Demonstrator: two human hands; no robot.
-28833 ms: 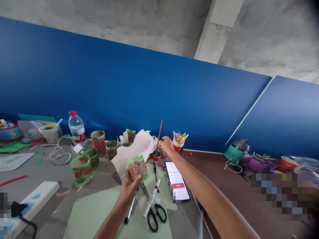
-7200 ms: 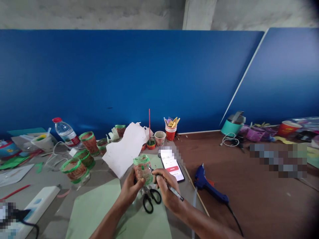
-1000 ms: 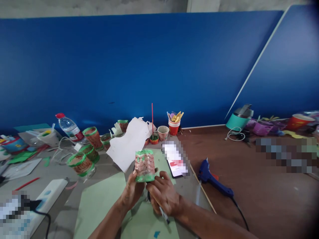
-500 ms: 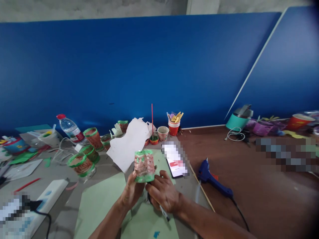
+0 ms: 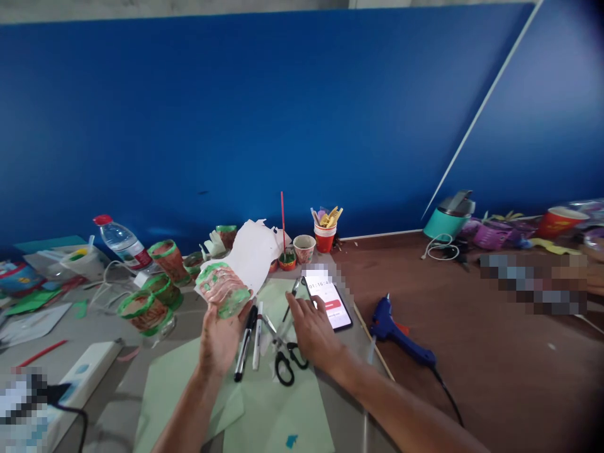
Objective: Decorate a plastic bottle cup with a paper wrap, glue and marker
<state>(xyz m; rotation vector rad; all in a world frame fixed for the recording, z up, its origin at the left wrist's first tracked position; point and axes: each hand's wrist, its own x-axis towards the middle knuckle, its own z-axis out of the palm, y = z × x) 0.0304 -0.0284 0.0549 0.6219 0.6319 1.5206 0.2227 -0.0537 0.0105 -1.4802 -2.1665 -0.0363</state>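
My left hand (image 5: 221, 336) is closed around a cup coated in pink-brown and green clay (image 5: 224, 289), held up and tilted above the table. To its right, my right hand (image 5: 311, 324) reaches over the phone's left edge with fingers apart and bent. Close to those fingers lies a slim dark tool (image 5: 296, 287), partly covered; contact with it cannot be made out. Black-handled scissors (image 5: 284, 368) rest between my hands. Beside them lie a black marker (image 5: 245, 345) and a white pen (image 5: 257, 336). The phone (image 5: 340, 314) shows a running timer.
Several similar clay-coated cups (image 5: 144, 311) stand left of a torn white sheet (image 5: 255, 248). A blue glue gun (image 5: 399, 333) lies right, its cord trailing forward. Green paper (image 5: 278, 415) covers the front. A power strip (image 5: 87, 377) and water bottle (image 5: 123, 242) are left.
My left hand has carried the cup leftward and tilted it. My right hand has moved off the cup toward the phone. The scissors and pens now show on the table.
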